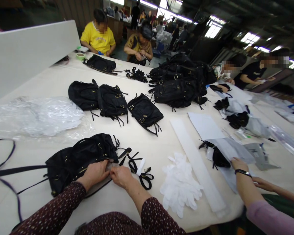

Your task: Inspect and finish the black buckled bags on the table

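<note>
A black bag [80,156] with straps and gold-coloured buckles lies on the table in front of me. My left hand [96,173] rests at its near edge, fingers bent over a greyish lining at the bag's opening. Close beside it, my right hand [121,176] pinches the edge of that same lining with curled fingers. Just right of the bag, a coiled black strap [145,179] with a white tag lies by my right hand. Long dark straps run off from the bag to the left.
White gloves [180,184] and a long white strip [198,163] lie to the right. Black bags [145,112] stand behind. Clear plastic [44,116] covers the left. At right, a co-worker's hands [238,164] handle a bag in grey plastic. Other people sit across the table [161,130].
</note>
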Demonstrator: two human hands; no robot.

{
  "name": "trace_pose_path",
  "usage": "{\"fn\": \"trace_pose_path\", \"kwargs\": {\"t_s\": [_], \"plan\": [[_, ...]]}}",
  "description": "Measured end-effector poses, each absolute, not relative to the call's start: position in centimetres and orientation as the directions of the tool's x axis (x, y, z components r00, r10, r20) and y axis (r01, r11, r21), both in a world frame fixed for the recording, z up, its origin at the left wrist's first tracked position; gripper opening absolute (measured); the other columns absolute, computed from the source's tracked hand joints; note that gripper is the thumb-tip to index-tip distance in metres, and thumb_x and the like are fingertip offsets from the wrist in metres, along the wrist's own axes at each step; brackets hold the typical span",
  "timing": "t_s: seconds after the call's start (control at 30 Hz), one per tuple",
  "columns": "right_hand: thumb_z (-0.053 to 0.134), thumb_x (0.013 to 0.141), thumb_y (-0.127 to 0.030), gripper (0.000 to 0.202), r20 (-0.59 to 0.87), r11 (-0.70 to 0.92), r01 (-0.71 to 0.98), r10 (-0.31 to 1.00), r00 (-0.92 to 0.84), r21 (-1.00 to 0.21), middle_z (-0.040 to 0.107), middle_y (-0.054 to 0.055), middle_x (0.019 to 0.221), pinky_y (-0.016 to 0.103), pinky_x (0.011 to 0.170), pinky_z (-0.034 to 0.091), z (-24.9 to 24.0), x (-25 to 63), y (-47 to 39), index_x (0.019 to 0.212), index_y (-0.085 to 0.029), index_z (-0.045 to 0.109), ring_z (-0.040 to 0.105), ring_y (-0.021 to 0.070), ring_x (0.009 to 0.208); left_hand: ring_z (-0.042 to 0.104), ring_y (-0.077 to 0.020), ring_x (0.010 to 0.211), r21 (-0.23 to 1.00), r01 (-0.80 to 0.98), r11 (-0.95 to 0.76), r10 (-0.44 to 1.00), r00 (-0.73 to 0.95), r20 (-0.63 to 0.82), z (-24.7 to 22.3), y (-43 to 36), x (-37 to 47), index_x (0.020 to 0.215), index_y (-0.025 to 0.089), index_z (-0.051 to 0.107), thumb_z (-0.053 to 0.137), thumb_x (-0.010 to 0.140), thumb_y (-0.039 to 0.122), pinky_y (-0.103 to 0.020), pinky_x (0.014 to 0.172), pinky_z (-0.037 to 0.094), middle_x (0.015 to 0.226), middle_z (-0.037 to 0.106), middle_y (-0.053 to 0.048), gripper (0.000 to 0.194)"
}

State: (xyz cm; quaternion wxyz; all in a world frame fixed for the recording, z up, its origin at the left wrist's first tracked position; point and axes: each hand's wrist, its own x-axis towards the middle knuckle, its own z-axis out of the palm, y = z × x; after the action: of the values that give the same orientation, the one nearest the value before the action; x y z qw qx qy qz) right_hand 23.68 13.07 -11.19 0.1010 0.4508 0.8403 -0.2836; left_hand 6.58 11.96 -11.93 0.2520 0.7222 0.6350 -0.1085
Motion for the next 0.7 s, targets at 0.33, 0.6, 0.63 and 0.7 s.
{"fn": "trace_pose_path", "kwargs": {"t_s": [0.33,0.6,0.63,0.7], "plan": [[0.042,0.086,-0.033,0.029,-0.449,0.385,0.832,0.710,-0.543,-0.399,0.073,0.001,0.096,0.029,0.073,0.047,-11.5,23.7,13.0,0.099,-0.030,0.067,0.066,0.0197,0.090,0.068,-0.0294,0.096,0.306,0.949,-0.073,0.857,0.217,-0.467,-14.1,12.2,4.8,0.115,0.016,0.055,0.037,0.088,0.024,-0.041,0.085,0.050,0.107,0.070,-0.016,0.033],[0.040,0.091,-0.040,0.029,-0.410,0.401,0.845,0.745,-0.526,-0.355,0.073,-0.001,0.097,0.026,0.072,0.047,-11.5,22.7,13.4,0.102,-0.032,0.065,0.067,0.0178,0.090,0.068,-0.0308,0.097,0.349,0.933,-0.087,0.867,0.244,-0.435,-14.6,12.0,4.6,0.113,0.015,0.055,0.040,0.085,0.020,-0.042,0.085,0.050,0.107,0.070,-0.016,0.032],[0.040,0.092,-0.040,0.028,-0.398,0.404,0.844,0.752,-0.525,-0.352,0.073,-0.001,0.098,0.026,0.073,0.047,-11.4,22.6,13.5,0.102,-0.032,0.065,0.067,0.0174,0.091,0.068,-0.0308,0.096,0.350,0.933,-0.082,0.870,0.239,-0.431,-14.5,11.9,4.5,0.112,0.015,0.055,0.039,0.085,0.020,-0.041,0.084,0.050,0.106,0.070,-0.016,0.031],[0.040,0.092,-0.038,0.026,-0.366,0.416,0.840,0.765,-0.530,-0.348,0.073,-0.001,0.098,0.026,0.072,0.047,-11.2,22.2,13.7,0.100,-0.030,0.063,0.067,0.0172,0.090,0.068,-0.0305,0.095,0.347,0.935,-0.069,0.878,0.222,-0.424,-14.5,11.7,4.5,0.111,0.015,0.056,0.039,0.086,0.021,-0.041,0.085,0.050,0.105,0.070,-0.017,0.031]]}}
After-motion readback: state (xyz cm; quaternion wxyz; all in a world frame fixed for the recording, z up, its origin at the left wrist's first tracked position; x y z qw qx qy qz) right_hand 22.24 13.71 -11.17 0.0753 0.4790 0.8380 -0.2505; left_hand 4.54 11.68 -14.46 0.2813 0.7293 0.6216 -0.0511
